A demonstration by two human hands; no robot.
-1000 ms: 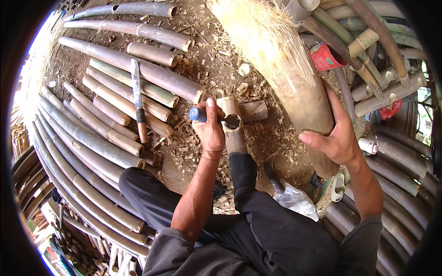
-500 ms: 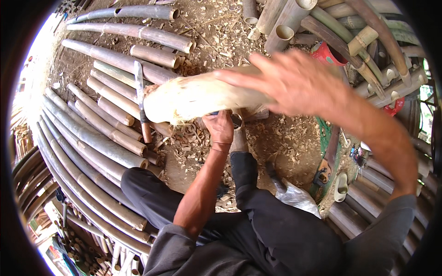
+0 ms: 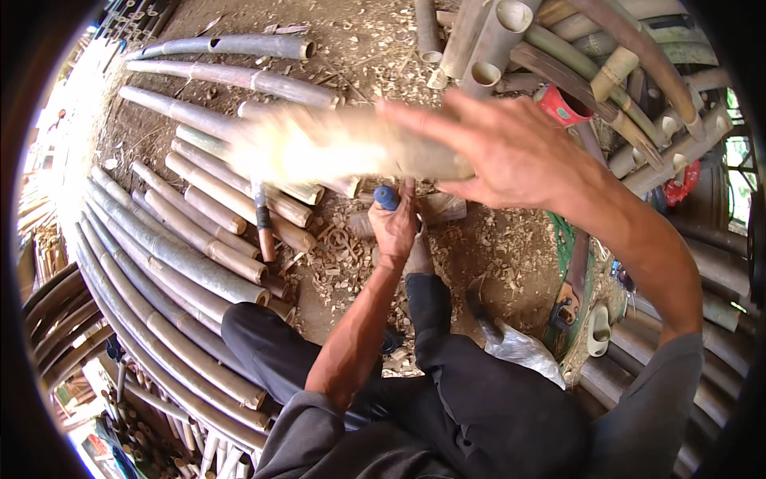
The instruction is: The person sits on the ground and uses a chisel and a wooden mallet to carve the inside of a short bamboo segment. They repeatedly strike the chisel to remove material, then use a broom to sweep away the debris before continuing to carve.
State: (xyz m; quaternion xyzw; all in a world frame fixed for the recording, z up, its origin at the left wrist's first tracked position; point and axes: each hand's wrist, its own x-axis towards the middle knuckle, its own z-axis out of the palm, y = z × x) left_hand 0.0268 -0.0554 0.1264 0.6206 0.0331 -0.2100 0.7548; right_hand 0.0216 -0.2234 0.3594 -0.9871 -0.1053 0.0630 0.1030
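My right hand (image 3: 495, 148) grips a thick pale bamboo section (image 3: 335, 148), held level above the ground and blurred by motion. My left hand (image 3: 396, 227) is closed around a blue-handled tool (image 3: 386, 196), low near the ground beside a short bamboo stub (image 3: 443, 206). My knees in dark trousers are bent below both hands.
Long grey bamboo poles (image 3: 159, 247) lie side by side on the left. A knife with a brown handle (image 3: 263, 227) rests on them. More cut bamboo tubes (image 3: 495, 40) are stacked at the top right. A saw (image 3: 570, 279) and wood chips lie on the dirt.
My right hand has swung the pale bamboo section from upright at the right down and across to the left. My left hand has stayed in place with the blue-handled tool.
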